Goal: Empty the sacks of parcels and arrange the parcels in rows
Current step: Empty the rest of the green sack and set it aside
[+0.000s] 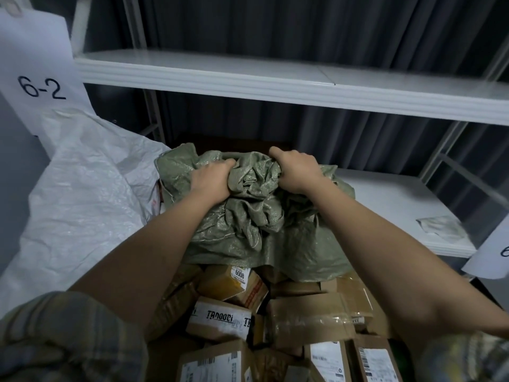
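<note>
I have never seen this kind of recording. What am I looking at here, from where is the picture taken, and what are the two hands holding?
There is no machine here: a person wears one camera on the head, and it looks forward and down, so you see that person's own arms. The left hand and the right hand both grip the bunched cloth of a green woven sack. Below the sack lies a loose pile of brown cardboard parcels, not yet in rows; one box has a label reading 6008. A white sack lies to the left. Behind stand white shelves, and a paper sign reads 6-2.
</note>
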